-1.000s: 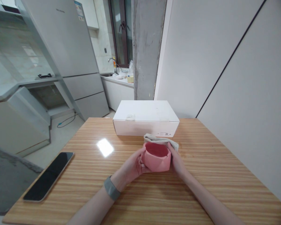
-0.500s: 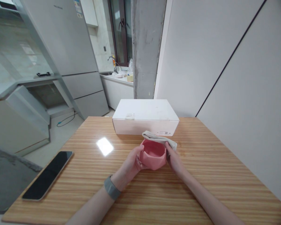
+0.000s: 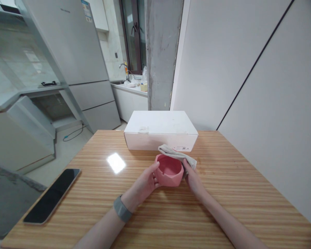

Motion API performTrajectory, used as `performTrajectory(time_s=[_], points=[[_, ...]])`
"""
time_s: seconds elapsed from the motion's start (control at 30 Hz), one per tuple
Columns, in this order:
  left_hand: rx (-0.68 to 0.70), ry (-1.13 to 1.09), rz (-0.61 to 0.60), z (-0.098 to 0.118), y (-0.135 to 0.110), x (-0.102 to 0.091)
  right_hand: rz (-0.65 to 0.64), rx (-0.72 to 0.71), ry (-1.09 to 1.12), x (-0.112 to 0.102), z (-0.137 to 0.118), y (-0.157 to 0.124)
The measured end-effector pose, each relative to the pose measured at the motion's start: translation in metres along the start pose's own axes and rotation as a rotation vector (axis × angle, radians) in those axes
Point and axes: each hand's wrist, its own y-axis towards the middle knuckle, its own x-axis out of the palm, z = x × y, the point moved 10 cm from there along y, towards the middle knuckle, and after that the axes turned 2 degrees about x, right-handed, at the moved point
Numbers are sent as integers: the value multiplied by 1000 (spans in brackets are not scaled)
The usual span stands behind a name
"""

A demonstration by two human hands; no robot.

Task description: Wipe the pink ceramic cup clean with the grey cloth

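Observation:
A pink, faceted ashtray (image 3: 169, 179) with a small notch in its rim is tilted so that I see into it. My left hand (image 3: 148, 178) grips its left side, the thumb at the rim and the fingers low on the wall. A folded light grey cloth (image 3: 172, 152) lies against the ashtray's far and right side. My right hand (image 3: 192, 176) is closed on that cloth, pressing it to the right wall of the ashtray. Part of the right hand's fingers is hidden behind the cloth and the ashtray.
Just beyond my hands a white cardboard box (image 3: 160, 122) stands on the wooden table (image 3: 230, 193). A phone (image 3: 53, 196) with a dark screen lies near the table's left edge. Farther back are a fridge (image 3: 64, 45), a sink tap (image 3: 126, 71) and a grey pillar (image 3: 163, 52).
The ashtray has turned a little in my left hand, bringing the rim notch into view. My left hand's fingers have shifted slightly; the cloth stays against the ashtray's far and right side.

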Motion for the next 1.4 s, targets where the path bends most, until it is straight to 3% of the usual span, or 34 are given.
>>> performTrajectory(time_s=[0.27, 0.43, 0.6, 0.77, 0.97, 1.07, 1.17, 1.27, 1.4], points=[[-124, 21, -130, -3, -3, 8, -21, 106, 48, 7, -4, -6], [-129, 9, -170, 1, -6, 12, -148, 124, 57, 26, -13, -14], [-137, 40, -168, 1, -8, 11, -227, 130, 70, 40, -24, -19], [-110, 46, -118, 0, -4, 3, -215, 234, 107, 37, -8, -14], [10, 19, -63, 7, 2, 3, -70, 75, 43, 15, -2, -3], [92, -5, 23, 15, 3, -1, -90, -15, -11, 21, -10, -8], [148, -35, -4, 23, 0, 6, -126, -57, -38, 30, -17, -15], [127, -40, -63, 23, -2, 13, -138, -80, -52, 33, -20, -18], [-6, -20, -1, 12, 2, 2, -112, -72, 4, 25, -14, -12]])
